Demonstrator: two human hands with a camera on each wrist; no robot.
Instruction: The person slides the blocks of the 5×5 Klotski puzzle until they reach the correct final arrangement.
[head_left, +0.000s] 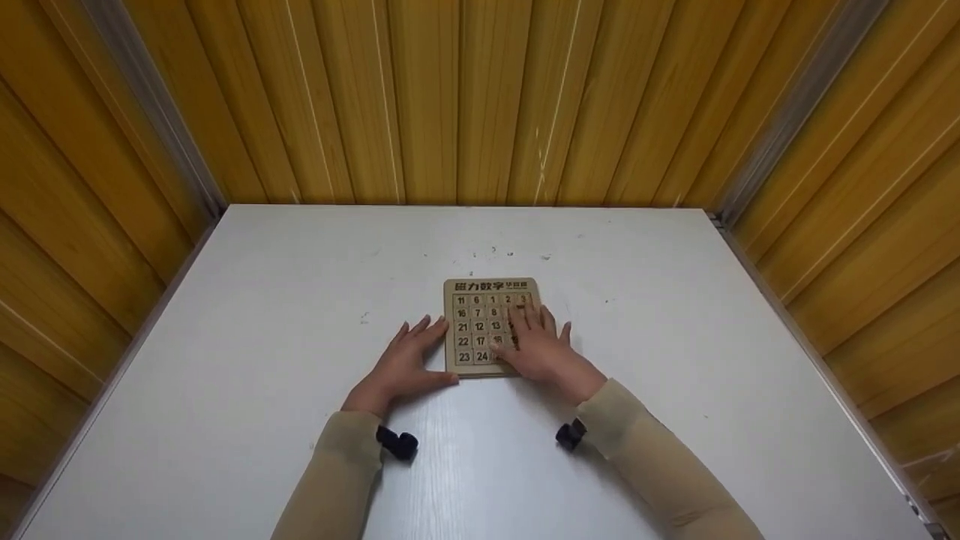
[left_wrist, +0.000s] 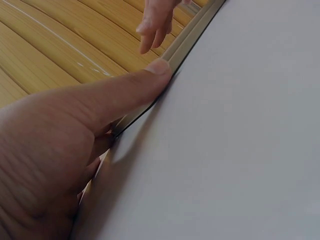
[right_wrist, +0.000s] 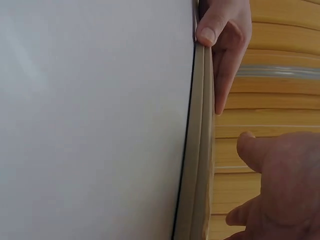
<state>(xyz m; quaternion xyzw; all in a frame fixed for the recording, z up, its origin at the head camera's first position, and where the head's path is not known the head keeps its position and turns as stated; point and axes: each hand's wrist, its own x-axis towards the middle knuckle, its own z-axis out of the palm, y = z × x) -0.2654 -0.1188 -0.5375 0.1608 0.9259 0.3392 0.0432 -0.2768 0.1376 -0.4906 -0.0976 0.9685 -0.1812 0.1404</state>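
Observation:
A wooden sliding number puzzle (head_left: 491, 370) lies flat on the white table, its dark Chinese lettering along the far edge. Square tiles with printed numbers fill its frame; the top row reads 11, 6, 1, 2, 3. My left hand (head_left: 409, 361) holds the near left corner, thumb on the near edge and fingers along the left side. In the left wrist view that thumb (left_wrist: 135, 90) presses the puzzle's side edge (left_wrist: 187, 42). Spread over the right-hand tiles is my right hand (head_left: 544, 350), its fingers extended and hiding several numbers. The right wrist view shows its thumb (right_wrist: 252, 150) raised above the puzzle's face.
The white table (head_left: 225, 337) reaches around the puzzle on all sides, with small dark marks (head_left: 510, 254) beyond it. Yellow wood-look panels (head_left: 480, 105) stand behind and at both sides. Each wrist wears a dark camera mount (head_left: 397, 444) on a beige sleeve.

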